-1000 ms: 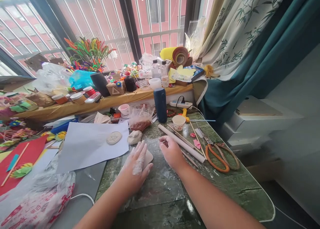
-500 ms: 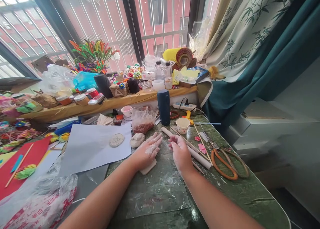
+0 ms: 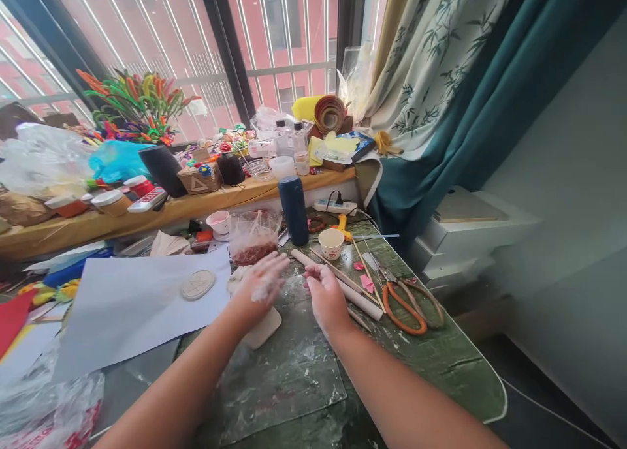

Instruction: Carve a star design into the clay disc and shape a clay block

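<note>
My left hand (image 3: 260,287) is stretched out flat, slightly blurred, with white powder on its back. It holds nothing and hovers over or beside a flat pale slab (image 3: 265,329), whose near part shows below the wrist. Behind that hand, a lump of white clay (image 3: 236,278) is partly hidden. My right hand (image 3: 326,300) is half curled on its side, fingers loosely bent, with nothing visible in it. Just to its right lies a pale rolling rod (image 3: 363,303) beside thin wooden sticks. A powdery clear mat (image 3: 289,384) lies beneath both hands.
A round embossed clay disc (image 3: 198,284) lies on white paper (image 3: 132,312) to the left. Behind stand a dark blue cylinder (image 3: 293,211), a paper cup (image 3: 332,245) and a bag of reddish-brown material (image 3: 253,243). Large scissors (image 3: 405,305) lie to the right. A crowded sill (image 3: 220,198) runs behind.
The view has swung right, so everything sits further left. My left hand has lifted and shifted, baring more of the slab. My right hand stays beside the rod.
</note>
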Motion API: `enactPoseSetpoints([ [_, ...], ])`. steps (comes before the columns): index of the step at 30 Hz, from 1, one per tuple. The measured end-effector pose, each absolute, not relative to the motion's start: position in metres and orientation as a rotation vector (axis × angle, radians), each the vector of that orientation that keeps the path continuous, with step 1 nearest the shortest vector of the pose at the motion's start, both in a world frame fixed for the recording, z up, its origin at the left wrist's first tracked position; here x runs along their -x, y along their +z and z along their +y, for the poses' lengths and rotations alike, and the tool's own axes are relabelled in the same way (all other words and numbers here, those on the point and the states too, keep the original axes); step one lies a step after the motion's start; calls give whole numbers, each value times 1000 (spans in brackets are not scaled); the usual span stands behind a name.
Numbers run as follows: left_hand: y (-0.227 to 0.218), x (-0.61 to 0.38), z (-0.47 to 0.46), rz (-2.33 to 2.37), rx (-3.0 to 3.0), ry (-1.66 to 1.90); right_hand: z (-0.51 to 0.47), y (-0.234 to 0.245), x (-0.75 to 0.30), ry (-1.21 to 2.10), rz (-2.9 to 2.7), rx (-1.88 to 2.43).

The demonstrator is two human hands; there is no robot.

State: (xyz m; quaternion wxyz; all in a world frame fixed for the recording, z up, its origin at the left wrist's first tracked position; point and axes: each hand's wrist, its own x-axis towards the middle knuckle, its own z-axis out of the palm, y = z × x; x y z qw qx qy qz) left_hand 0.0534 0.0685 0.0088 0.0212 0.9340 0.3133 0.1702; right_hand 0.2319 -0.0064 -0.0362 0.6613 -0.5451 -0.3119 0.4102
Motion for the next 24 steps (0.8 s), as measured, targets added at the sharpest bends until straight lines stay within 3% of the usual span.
enactPoseSetpoints([
  [2, 12, -53, 74, 1070, -2910, 634, -6, -37, -232, 933, -707, 1235],
  [6, 14, -48, 78, 940, -3039, 396, -6, -39, -233, 959, -706, 1243],
  [24, 5, -39, 58, 1205, -2831, 695, -6, -32, -234, 963, -705, 1256],
])
